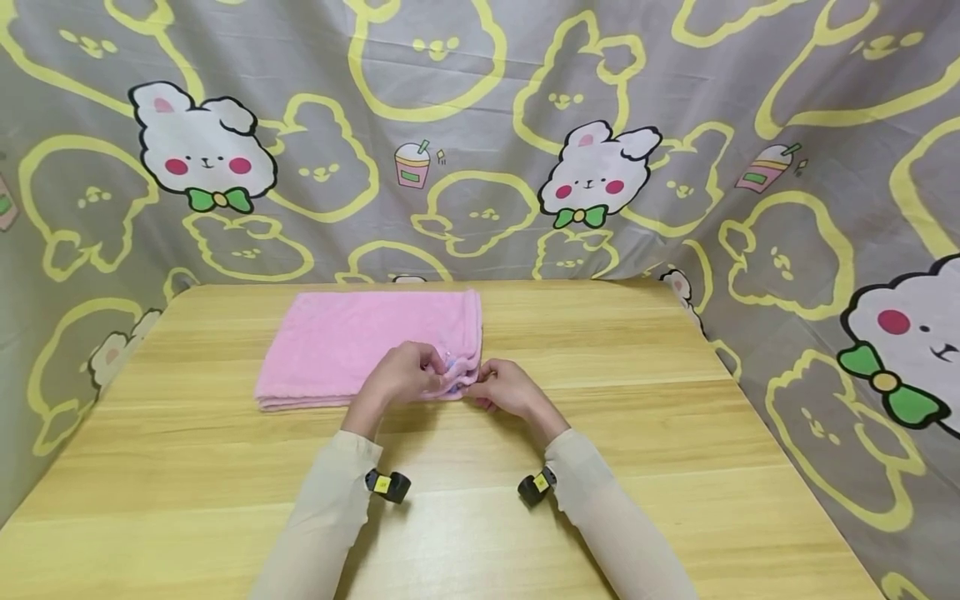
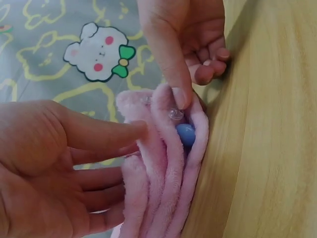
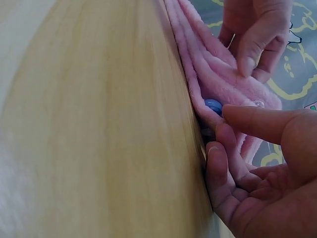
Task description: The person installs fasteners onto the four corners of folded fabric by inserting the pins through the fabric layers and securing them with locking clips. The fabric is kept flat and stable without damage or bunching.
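Note:
A folded pink plush cloth (image 1: 337, 342) lies on the table, its layers stacked. My left hand (image 1: 405, 371) pinches the upper layers near the front right corner, the thumb lying on top of the fold in the left wrist view. At the same corner my right hand (image 1: 510, 387) pinches the lower layer between thumb and fingers. Between the parted layers sits a smooth blue rounded piece (image 2: 186, 135), close to the right thumb (image 3: 247, 116) in the right wrist view. Small clear plastic knob (image 2: 176, 114) shows beside it on the cloth.
The wooden table (image 1: 637, 483) carries the cloth left of its middle, toward the back. A grey curtain (image 1: 480, 142) with yellow outlines and white rabbits hangs behind and along both sides. Each sleeve has a black wrist camera (image 1: 390, 486) strapped at the cuff.

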### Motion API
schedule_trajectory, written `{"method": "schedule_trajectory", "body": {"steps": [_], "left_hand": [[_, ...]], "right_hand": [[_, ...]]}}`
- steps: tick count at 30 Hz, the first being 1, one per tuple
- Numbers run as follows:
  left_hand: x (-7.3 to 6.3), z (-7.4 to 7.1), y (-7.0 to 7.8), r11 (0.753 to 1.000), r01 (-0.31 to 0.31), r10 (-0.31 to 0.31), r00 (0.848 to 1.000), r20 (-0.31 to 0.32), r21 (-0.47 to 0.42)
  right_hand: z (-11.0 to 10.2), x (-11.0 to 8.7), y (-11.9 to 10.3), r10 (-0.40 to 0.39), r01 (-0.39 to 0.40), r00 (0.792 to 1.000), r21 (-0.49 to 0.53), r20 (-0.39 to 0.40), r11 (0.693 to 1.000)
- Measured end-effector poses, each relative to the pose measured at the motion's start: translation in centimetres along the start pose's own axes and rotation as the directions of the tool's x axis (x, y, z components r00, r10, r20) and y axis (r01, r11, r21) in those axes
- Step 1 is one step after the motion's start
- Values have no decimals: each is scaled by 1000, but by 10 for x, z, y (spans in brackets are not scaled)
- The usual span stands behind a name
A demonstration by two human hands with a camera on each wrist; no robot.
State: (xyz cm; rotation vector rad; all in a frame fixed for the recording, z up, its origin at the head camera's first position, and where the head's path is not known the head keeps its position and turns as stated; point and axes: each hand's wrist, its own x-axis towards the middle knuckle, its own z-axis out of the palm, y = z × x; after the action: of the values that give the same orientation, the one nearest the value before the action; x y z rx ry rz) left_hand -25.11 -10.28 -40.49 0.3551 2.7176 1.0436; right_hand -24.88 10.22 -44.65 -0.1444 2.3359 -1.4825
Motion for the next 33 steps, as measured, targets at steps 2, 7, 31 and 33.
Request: {"method": "schedule_trajectory", "body": {"steps": [2,7,31,33], "left_hand": [[1,1,2,1000,20,-20,1000,-17,-2],[3,9,5,1000,28,-28,999,-38,0],[10,32,6,1000,-14,13,917,-399,0],[10,32,5,1000,-1,6,932,-364,15]], "right_hand": [[0,0,1,5,-5,1000,4,-1,1000],[-1,0,1,-1,1,1000,-5,1,1000],[0,0,0,7,-7,1000,-6,4,1000],[1,-1,0,8,-8,1000,-4,5,1000]]}}
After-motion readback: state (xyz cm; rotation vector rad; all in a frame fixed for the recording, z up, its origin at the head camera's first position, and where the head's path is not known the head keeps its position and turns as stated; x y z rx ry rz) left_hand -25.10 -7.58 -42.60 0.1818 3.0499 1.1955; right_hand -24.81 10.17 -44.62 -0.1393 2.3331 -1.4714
